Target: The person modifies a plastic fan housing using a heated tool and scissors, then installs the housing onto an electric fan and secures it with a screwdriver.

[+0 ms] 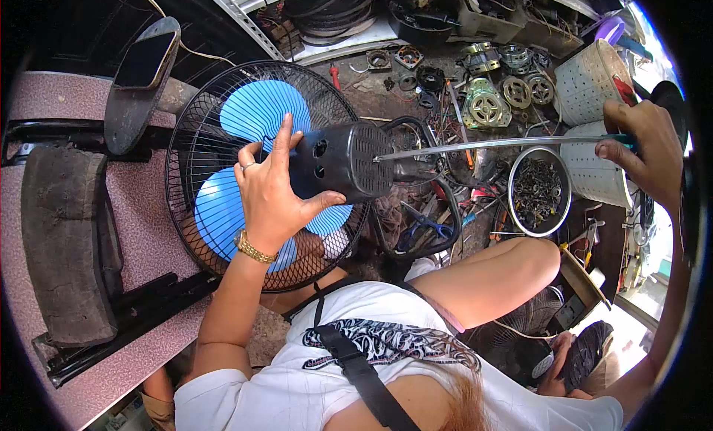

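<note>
An electric fan with blue blades (264, 108) behind a black wire guard (194, 96) lies in front of me. Its black motor housing (338, 163) points to the right. My left hand (275, 182) grips the housing, thumb below and fingers over the near side of the guard. My right hand (646, 148) is closed round the teal handle of a long screwdriver (497, 143). The long shaft runs left, and its tip meets the slotted rear end of the housing. Most of the handle is hidden in the hand.
A metal bowl of screws (540, 193) stands right of the fan, near perforated white baskets (594, 82). Motor parts (486, 104), pliers (425, 223) and loose tools litter the ground. At left, a phone (146, 61) rests above a pink speckled surface (148, 230).
</note>
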Demonstrator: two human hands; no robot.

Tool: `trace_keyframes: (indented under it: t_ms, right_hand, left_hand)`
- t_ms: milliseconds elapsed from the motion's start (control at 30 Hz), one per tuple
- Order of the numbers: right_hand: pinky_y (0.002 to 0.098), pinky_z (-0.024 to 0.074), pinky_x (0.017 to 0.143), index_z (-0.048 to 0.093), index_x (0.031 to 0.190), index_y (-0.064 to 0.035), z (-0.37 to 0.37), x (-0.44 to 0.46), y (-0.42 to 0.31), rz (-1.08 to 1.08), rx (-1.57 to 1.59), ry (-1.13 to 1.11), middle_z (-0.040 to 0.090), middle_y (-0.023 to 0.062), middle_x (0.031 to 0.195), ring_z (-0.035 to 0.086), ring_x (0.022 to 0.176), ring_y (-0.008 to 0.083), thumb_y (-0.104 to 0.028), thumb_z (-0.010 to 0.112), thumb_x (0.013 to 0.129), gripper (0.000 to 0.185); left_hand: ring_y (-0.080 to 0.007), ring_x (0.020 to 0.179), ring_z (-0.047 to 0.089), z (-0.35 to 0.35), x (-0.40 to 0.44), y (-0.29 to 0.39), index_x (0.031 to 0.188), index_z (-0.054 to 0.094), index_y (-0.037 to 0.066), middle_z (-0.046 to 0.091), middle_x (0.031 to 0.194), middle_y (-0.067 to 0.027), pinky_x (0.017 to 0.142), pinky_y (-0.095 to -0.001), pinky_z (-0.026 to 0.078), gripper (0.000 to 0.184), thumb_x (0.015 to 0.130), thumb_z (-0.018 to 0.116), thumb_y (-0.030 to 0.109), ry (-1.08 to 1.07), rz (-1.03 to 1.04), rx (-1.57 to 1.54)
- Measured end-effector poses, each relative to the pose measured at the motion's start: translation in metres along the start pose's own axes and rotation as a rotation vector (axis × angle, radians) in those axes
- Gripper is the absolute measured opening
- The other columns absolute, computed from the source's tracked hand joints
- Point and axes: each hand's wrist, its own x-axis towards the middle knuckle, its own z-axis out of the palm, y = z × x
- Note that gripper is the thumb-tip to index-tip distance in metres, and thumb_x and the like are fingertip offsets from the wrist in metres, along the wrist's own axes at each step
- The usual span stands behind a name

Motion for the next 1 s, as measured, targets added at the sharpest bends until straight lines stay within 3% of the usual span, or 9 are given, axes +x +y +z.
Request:
trace_keyframes:
  t_ms: [100,200,367,467,600,667,833,900,1000]
  right_hand:
    - [0.0431,0.0412,0.077,0.058,0.095,-0.0016,0.019,-0.005,0.012,-0.138,-0.032,0.153,0.059,0.0125,0.089,0.055,0.088,0.0319,-0.036,0.07,0.079,0.04]
    - [0.041,0.044,0.071,0.057,0.087,-0.0027,0.033,-0.005,-0.004,-0.296,-0.355,0.604,0.057,0.0126,0.092,0.057,0.085,0.0334,-0.029,0.072,0.075,0.033]
    - [0.0445,0.0397,0.066,0.054,0.078,-0.0021,0.037,-0.01,-0.004,-0.196,-0.131,0.37,0.054,0.0119,0.077,0.054,0.071,0.0341,-0.035,0.067,0.081,0.035]
    - [0.0456,0.0392,0.066,0.057,0.079,-0.0013,0.021,-0.009,-0.015,0.021,0.095,0.034,0.054,0.0168,0.069,0.055,0.073,0.0366,-0.038,0.064,0.085,0.038]
    - [0.0452,0.039,0.065,0.055,0.077,-0.0024,0.029,-0.009,-0.017,0.049,0.075,0.01,0.052,0.0146,0.068,0.054,0.071,0.0354,-0.037,0.064,0.085,0.036]
    - [0.0437,0.0388,0.064,0.052,0.074,-0.0041,0.039,-0.01,-0.017,-0.184,-0.076,0.327,0.05,0.0117,0.067,0.054,0.069,0.0336,-0.035,0.063,0.084,0.035]
    - [0.0415,0.0387,0.062,0.049,0.073,-0.0035,0.06,-0.019,-0.017,-0.204,-0.053,0.356,0.049,0.0097,0.066,0.054,0.068,0.0315,-0.036,0.063,0.084,0.037]
    - [0.0423,0.0398,0.065,0.051,0.076,-0.0005,0.09,-0.022,-0.001,0.032,0.168,0.105,0.051,0.0134,0.069,0.054,0.071,0.0344,-0.036,0.065,0.084,0.039]
    - [0.0461,0.0417,0.067,0.056,0.082,0.0018,0.215,-0.03,0.052,0.216,0.43,0.286,0.056,0.0213,0.075,0.055,0.075,0.0433,-0.032,0.062,0.089,0.035]
  left_hand:
    - [-0.0357,0.109,0.044,0.003,-0.002,0.001,0.15,0.029,0.008,0.067,0.12,-0.0075,0.101,-0.0514,0.028,0.126,0.056,0.065,0.084,-0.003,-0.011,-0.002]
    - [-0.0359,0.109,0.044,0.003,0.0,0.003,0.15,0.03,0.008,0.067,0.12,-0.0075,0.101,-0.0513,0.028,0.126,0.056,0.065,0.084,-0.003,-0.021,-0.004]
    - [-0.0361,0.11,0.044,0.002,0.002,0.007,0.15,0.03,0.007,0.067,0.12,-0.0082,0.1,-0.0514,0.028,0.127,0.056,0.065,0.084,0.003,0.019,-0.012]
    - [-0.0365,0.11,0.044,0.001,0.002,0.009,0.149,0.03,0.006,0.067,0.12,-0.0084,0.101,-0.051,0.027,0.127,0.055,0.066,0.083,-0.02,0.002,0.002]
    - [-0.0369,0.112,0.044,0.001,0.002,0.01,0.149,0.031,0.006,0.067,0.12,-0.0086,0.102,-0.0511,0.027,0.127,0.055,0.067,0.083,-0.025,0.01,0.028]
    - [-0.0375,0.113,0.044,0.002,0.002,0.011,0.149,0.031,0.007,0.067,0.121,-0.0083,0.102,-0.0513,0.027,0.127,0.054,0.068,0.082,-0.029,-0.008,0.026]
    - [-0.0383,0.111,0.044,0.002,0.002,0.013,0.149,0.031,0.007,0.067,0.119,-0.0087,0.1,-0.0516,0.029,0.126,0.055,0.068,0.081,-0.008,0.009,0.016]
    - [-0.0388,0.109,0.045,0.001,0.003,0.013,0.149,0.032,0.006,0.068,0.117,-0.0097,0.099,-0.0515,0.03,0.125,0.056,0.069,0.081,0.016,0.02,0.003]
    - [-0.0387,0.108,0.045,0.0,0.001,0.014,0.148,0.033,0.006,0.067,0.117,-0.0105,0.099,-0.0513,0.031,0.125,0.055,0.068,0.082,0.013,0.007,0.003]
